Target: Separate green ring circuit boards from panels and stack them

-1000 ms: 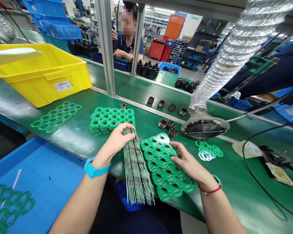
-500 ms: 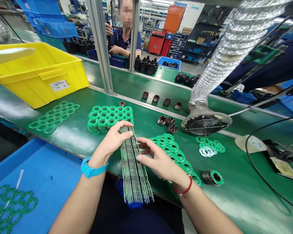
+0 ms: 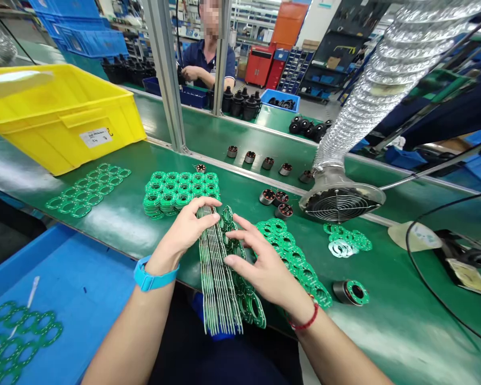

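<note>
My left hand (image 3: pixel 188 227) is closed around the top of a stack of green circuit board panels (image 3: pixel 218 278), which stands on edge at the table's front. To its right, one or more panels with ring-shaped boards (image 3: pixel 248 299) lean away from the stack. My right hand (image 3: pixel 260 262) is over these leaning panels, its fingers spread and its fingertips at their upper part. Exactly where they touch is hard to see. Partly behind my right hand, more ring-board panels (image 3: pixel 292 254) lie overlapping on the table. A neat pile of panels (image 3: pixel 180 192) lies beyond my left hand.
A single panel (image 3: pixel 88 190) lies near a yellow bin (image 3: pixel 100 115). A blue tray (image 3: pixel 96 278) is at lower left. Copper-wound motor parts (image 3: pixel 268 197) stand near a fume duct (image 3: pixel 336 206). One part with a green ring (image 3: pixel 350 292) lies right. Across the frame sits a person (image 3: pixel 208 59).
The right-hand side of the stack has parted, and panels there now lean to the right. My right hand has shifted slightly right with its fingers spreading. My left hand stays in place.
</note>
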`<action>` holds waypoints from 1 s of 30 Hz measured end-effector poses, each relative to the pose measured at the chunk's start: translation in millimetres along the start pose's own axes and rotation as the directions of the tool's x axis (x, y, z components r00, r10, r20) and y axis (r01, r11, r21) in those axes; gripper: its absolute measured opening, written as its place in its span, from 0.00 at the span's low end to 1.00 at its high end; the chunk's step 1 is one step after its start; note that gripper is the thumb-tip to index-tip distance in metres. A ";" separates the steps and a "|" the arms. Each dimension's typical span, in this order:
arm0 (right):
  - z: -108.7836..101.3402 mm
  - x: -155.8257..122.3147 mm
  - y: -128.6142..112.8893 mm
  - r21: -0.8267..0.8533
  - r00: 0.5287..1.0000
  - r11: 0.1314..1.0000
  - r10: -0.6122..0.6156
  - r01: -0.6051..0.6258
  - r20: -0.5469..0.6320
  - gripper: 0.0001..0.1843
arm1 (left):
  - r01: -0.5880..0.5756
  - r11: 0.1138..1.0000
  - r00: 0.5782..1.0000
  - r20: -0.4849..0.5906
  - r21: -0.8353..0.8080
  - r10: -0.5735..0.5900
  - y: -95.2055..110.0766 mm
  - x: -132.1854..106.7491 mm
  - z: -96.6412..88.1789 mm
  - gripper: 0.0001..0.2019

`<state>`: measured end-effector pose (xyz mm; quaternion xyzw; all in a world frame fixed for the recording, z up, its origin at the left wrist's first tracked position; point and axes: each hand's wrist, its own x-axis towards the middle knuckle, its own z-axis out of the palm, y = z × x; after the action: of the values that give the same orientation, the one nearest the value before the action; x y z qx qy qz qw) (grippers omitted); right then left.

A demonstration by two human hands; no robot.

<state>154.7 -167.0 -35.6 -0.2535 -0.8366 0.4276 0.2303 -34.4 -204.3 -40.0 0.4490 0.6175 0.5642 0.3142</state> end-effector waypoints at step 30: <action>6.1 3.4 -9.5 0.010 0.999 0.999 0.035 -0.035 0.001 0.15 | -0.050 0.999 0.999 -0.013 -0.004 0.050 2.6 -1.0 3.3 0.20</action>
<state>146.3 -173.4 -30.3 -0.2670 -0.8298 0.4359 0.2238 -30.5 -204.0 -38.1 0.4598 0.6071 0.5760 0.2970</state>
